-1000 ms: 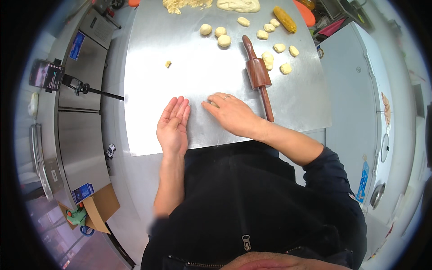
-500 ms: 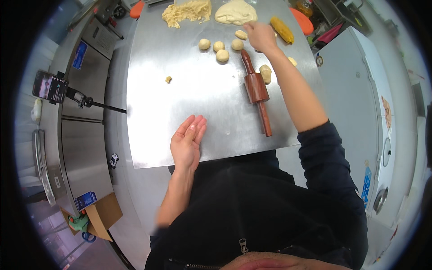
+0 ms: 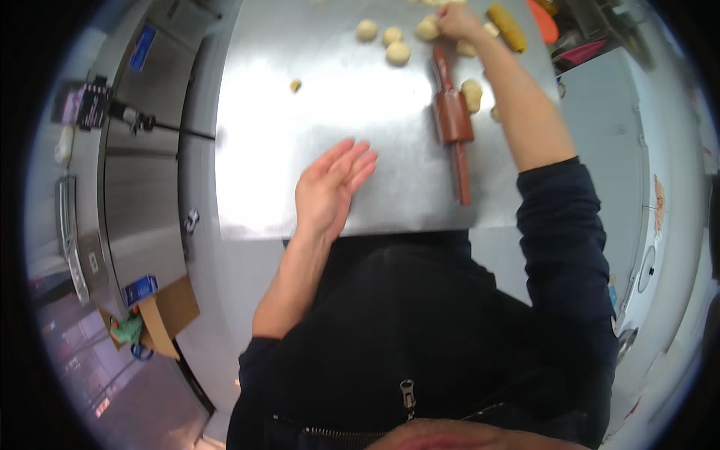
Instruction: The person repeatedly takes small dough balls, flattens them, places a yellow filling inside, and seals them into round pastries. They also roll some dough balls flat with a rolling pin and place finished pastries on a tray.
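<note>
My left hand (image 3: 330,187) is open, palm turned up and fingers outstretched, low over the front of the steel table (image 3: 262,172). My right hand (image 3: 459,22) reaches to the far part of the table, fingers curled beside a dough ball (image 3: 427,28); what they hold, if anything, is hidden. Other round dough balls (image 3: 397,52) sit left of it. A wooden rolling pin (image 3: 454,116) lies lengthwise below my right hand, beside an oblong dough lump (image 3: 472,96). A small dough scrap (image 3: 295,85) lies at the left, and a yellow roll (image 3: 507,28) at the upper right.
A phone on a mount (image 3: 81,103) with a bar reaches toward the table's left edge. Steel cabinets (image 3: 139,210) stand left, with an open cardboard box (image 3: 169,315) at lower left. A white appliance (image 3: 615,135) stands right, and an orange seat (image 3: 541,21) shows beyond the table.
My right hand has moved from the front of the table to the far dough pieces. Another ball appeared among the balls. My left hand has shifted rightward, still open. The view has shifted slightly.
</note>
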`<state>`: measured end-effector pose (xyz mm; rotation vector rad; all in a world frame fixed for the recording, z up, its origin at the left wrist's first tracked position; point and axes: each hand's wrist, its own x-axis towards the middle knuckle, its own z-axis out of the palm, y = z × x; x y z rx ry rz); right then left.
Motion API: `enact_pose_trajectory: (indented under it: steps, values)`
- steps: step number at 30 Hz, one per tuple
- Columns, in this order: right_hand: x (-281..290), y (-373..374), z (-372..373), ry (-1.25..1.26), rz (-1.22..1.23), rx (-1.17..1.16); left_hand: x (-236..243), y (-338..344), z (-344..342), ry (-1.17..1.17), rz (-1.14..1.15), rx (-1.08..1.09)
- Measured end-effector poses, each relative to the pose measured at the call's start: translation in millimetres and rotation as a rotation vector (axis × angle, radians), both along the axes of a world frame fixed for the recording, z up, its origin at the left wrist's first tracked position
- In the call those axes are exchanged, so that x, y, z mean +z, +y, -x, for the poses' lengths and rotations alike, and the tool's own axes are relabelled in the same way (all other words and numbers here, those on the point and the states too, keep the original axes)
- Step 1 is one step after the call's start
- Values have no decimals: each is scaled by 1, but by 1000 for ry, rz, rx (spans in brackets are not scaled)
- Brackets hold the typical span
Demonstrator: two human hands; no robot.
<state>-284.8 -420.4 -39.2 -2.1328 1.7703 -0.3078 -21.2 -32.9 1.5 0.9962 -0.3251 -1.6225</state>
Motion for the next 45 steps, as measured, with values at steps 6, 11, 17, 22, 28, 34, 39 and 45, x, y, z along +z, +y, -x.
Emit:
enact_pose_trajectory:
  steps: [6, 11, 17, 22, 28, 34, 39, 45]
  values:
    - [67, 99, -13, -534, 299, -247, 6, -6, 3, -18, -8, -12]
    - [87, 234, -55, -866, 123, 135, 5, -8, 7, 57, 41, -35]
    - [58, 301, -87, -891, -145, 128, 3, -4, 17, 84, 101, -148]
    - [56, 307, -87, -1015, -229, 191, 5, -3, 19, 20, 137, -163]
    - [53, 317, -82, -840, 51, 181, 3, -5, 9, 78, 57, 15]
    - [48, 336, -88, -583, 363, 317, -5, -4, -1, 377, 134, -37]
    - [49, 332, -87, -601, 417, 286, -3, -3, -13, 486, 224, -137]
    - [47, 312, -62, -388, 133, 239, 2, 6, -42, -406, 223, 121]
